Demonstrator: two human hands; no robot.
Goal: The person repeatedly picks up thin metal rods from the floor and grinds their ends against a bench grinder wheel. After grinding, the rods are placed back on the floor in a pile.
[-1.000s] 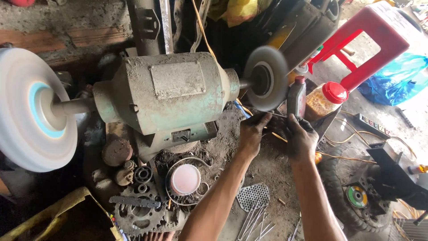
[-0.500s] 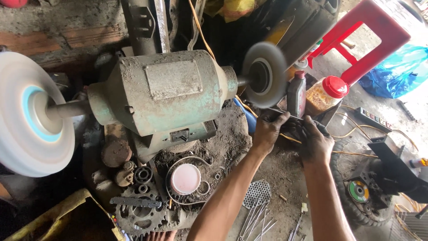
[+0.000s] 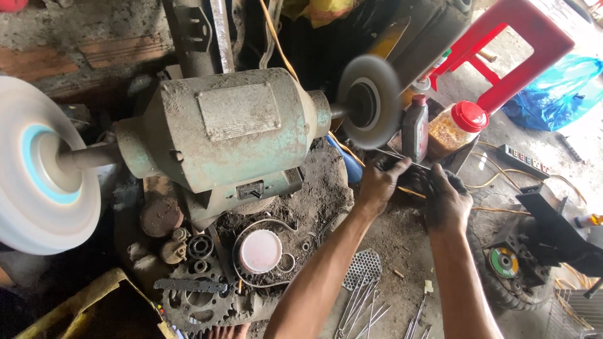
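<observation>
- Big green, dust-caked bench grinder motor sat centre frame on a cluttered dirty bench.
- Wide white buffing wheel w/ blue ring on its far-left shaft; smaller grey wheel on the other shaft end, blurred.
- Red plastic stool behind, upper right.
- Left hand & right hand, both grimy, each closed around one end of a thin dark metal rod, held just below the grey wheel; contact w/ wheel unclear.
- Red-lidded clear jar & dark bottle stood just behind the hands.
</observation>
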